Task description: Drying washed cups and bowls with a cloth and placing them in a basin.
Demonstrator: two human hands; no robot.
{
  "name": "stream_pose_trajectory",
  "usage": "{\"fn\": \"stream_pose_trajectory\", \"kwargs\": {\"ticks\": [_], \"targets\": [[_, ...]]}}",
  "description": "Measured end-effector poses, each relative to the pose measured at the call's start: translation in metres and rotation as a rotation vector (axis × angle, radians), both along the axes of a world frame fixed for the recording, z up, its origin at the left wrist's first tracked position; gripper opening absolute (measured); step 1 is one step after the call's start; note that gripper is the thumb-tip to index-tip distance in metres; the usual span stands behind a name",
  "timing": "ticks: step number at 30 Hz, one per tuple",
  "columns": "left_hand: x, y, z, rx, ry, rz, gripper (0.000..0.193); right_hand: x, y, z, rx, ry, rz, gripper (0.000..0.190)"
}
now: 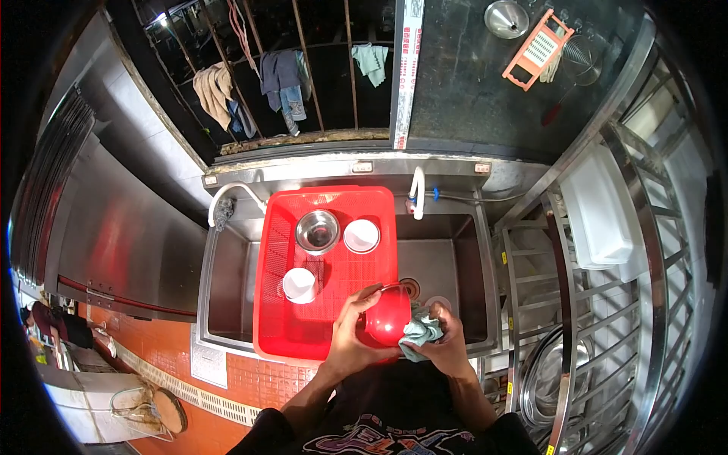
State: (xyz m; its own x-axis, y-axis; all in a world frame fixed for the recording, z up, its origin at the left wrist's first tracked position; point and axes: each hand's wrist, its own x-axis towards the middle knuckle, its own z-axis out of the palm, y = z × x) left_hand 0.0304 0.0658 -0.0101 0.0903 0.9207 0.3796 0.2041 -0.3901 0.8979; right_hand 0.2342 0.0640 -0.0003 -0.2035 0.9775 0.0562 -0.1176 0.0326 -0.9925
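My left hand grips a shiny rounded bowl, thumb and fingers spread around its side. The bowl looks red; whether that is its own colour or a reflection I cannot tell. In my right hand is a bunched pale green cloth, pressed against the bowl's right side. Both hands are over the front right edge of a red perforated plastic basket. Inside the basket sit a stainless steel bowl, a white cup or small bowl and another white one.
The basket straddles a steel double sink. A round pale item lies in the right basin. White faucets rise behind. A slatted metal rack stands at right, holding a white plastic tub. A person is at far left.
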Motion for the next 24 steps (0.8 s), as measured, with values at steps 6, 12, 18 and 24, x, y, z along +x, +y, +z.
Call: {"fn": "stream_pose_trajectory", "kwargs": {"ticks": [6,12,18,24], "targets": [[0.007,-0.007,-0.007,-0.049,-0.054,0.048,0.102,0.005,0.001,0.007,-0.012,-0.107,0.057,0.042],[0.001,0.002,0.02,-0.025,0.111,-0.066,0.105,0.003,-0.001,-0.002,0.06,-0.086,-0.083,0.04],[-0.003,0.003,0.01,-0.194,-0.054,-0.203,0.107,0.003,0.004,0.006,-0.141,0.097,-0.111,0.042],[0.004,0.001,-0.005,-0.233,-0.331,-0.213,0.099,0.006,0.002,-0.002,0.042,-0.086,-0.072,0.038]]}}
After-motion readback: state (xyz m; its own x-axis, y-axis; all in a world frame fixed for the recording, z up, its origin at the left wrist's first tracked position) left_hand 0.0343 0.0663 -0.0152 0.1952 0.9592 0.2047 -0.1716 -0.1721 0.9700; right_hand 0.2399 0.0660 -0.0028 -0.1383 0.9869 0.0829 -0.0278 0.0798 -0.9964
